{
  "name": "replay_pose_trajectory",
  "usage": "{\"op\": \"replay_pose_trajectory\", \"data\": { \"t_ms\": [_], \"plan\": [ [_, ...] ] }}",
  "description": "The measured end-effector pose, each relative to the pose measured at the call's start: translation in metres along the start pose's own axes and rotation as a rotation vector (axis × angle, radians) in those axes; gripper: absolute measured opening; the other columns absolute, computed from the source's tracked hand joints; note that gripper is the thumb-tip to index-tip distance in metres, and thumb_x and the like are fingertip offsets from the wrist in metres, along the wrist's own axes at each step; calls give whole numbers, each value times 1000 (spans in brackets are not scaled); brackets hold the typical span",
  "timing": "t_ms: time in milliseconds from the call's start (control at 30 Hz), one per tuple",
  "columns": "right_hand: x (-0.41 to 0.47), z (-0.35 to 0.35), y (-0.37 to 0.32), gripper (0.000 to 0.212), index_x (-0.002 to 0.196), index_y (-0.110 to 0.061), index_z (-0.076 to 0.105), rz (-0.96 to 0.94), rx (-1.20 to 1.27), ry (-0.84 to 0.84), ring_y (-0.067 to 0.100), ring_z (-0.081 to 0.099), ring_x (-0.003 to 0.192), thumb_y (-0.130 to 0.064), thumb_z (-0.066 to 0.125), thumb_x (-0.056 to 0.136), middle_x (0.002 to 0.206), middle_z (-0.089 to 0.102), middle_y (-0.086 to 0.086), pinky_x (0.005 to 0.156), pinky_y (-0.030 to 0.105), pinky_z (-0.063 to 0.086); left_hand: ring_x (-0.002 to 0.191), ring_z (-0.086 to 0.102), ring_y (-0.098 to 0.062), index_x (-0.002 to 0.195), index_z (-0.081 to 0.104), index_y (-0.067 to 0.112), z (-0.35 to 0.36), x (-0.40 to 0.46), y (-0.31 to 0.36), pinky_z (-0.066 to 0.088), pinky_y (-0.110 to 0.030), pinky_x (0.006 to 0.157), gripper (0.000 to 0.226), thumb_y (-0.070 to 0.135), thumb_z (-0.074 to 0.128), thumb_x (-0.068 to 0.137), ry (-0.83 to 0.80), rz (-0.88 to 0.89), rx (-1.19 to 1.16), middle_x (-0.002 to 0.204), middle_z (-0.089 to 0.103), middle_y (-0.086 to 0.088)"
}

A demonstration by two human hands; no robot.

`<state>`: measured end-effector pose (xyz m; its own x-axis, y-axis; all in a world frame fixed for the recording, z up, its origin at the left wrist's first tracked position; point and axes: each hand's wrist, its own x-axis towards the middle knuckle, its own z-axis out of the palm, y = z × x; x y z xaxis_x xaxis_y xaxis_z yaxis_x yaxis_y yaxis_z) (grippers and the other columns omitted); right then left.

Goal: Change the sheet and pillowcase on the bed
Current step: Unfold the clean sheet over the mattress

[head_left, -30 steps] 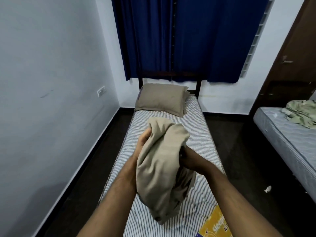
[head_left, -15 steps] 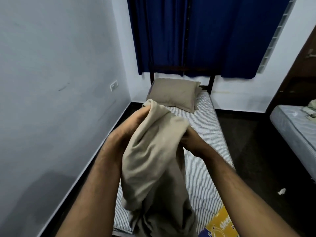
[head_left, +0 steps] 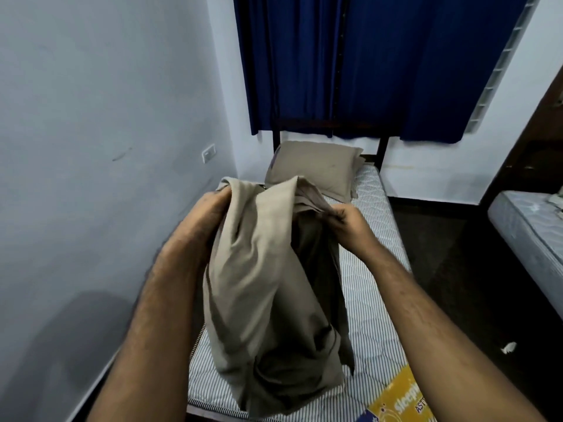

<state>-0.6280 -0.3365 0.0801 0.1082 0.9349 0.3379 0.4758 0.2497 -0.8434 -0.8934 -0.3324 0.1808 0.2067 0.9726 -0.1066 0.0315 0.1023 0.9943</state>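
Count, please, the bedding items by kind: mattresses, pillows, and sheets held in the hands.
Mattresses: 2, the striped mattress and the grey mattress
Pillows: 1, the pillow
Sheets: 1, the sheet
Total: 4

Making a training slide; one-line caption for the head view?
Both hands grip a bunched beige sheet above the bare striped mattress.

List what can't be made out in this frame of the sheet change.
- Left hand, head view: fingertips buried in the beige sheet, so its grip is hidden.
- Sheet's lower end: cut off by the bottom edge.
- Yellow mattress label: lettering cut off by the right forearm and the edge.
- Second bed: cropped at the right edge; item on it unreadable.
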Motion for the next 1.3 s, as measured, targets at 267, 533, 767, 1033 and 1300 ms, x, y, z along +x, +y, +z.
{"op": "replay_pose_trajectory", "data": {
  "t_ms": [267, 533, 767, 1033, 1300],
  "plan": [
    [3, 9, -27, 40, 66, -14, 58, 174, 132, 498, 3, 44, 58, -34, 57, 100, 59, 55, -11, 57, 30, 36, 138, 50, -18, 147, 50, 24, 16, 27, -49, 33, -42, 117, 73, 72, 50, 92, -290, 72, -264, 147, 55, -2],
    [-6, 3, -62, 28, 76, -19, 69, -41, 341, 336, 1, 62, 74, -7, 57, 99, 74, 71, -11, 70, 23, 50, 141, 40, -3, 159, 19, 19, 71, 0, -75, 35, -27, 117, 122, 59, 86, 66, -252, 239, 144, 158, 37, 2],
    [-22, -22, -40, 21, 94, -20, 63, -317, 28, 163, 0, 59, 84, -1, 55, 92, 85, 63, -16, 77, 20, 43, 64, 56, 14, 71, 66, 27, 112, 11, -81, 49, -20, 66, 40, -12, 59, 77, 21, 411, 218, 64, 67, 23],
    [-51, -25, 47, 73, 138, -8, 51, 52, -46, -231, -6, 48, 123, -15, 88, 75, 138, 51, -9, 112, 15, 34, 96, 71, -13, 109, 71, 28, 140, 20, -59, 58, -40, 81, 54, 10, 45, 66, 205, 808, 476, 100, 75, 11],
    [-15, -97, 90, 27, 111, -20, 65, 353, -894, 127, 38, 65, 106, -37, 47, 100, 111, 68, 11, 85, 41, 50, 68, 65, -33, 84, 67, 22, 171, 14, -51, 46, -34, 52, 24, 12, 66, 63, 402, 887, 1089, 69, 66, 1]
  ]
}}
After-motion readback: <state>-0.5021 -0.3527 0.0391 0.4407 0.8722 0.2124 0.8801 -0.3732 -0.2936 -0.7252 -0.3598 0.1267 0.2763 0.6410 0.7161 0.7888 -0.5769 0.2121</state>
